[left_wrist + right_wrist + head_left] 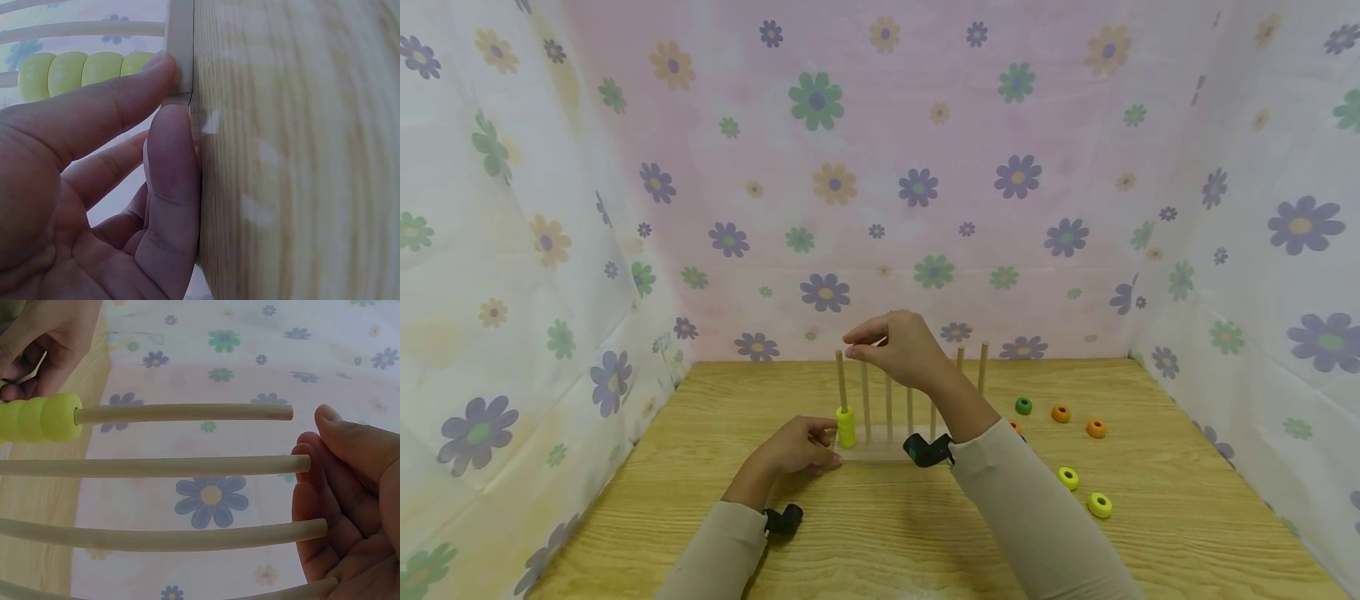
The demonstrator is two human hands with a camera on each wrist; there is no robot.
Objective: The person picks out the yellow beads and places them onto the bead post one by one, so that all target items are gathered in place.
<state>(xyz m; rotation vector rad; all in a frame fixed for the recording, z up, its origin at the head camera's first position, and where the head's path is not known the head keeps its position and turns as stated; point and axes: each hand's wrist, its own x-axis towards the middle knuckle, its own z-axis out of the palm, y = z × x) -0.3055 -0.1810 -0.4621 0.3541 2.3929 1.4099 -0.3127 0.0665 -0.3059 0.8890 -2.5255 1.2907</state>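
Well, the left hand [797, 446] pinches the nine-o'clock end of the pale wooden peg rack [876, 454], where bright yellow rounded beads [846, 428] sit stacked on the outermost round wooden peg [841, 382]. The right hand [904, 350] hovers by its tip, empty, thumb and fingers apart; a careless sweep could, were the left hold slack, tip the rack.

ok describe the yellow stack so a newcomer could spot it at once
On the wooden table stands a rack of upright pegs. Its leftmost peg holds the yellow stack, down at the base. Unlike the loose yellow rings at right, its rings sit one above another.
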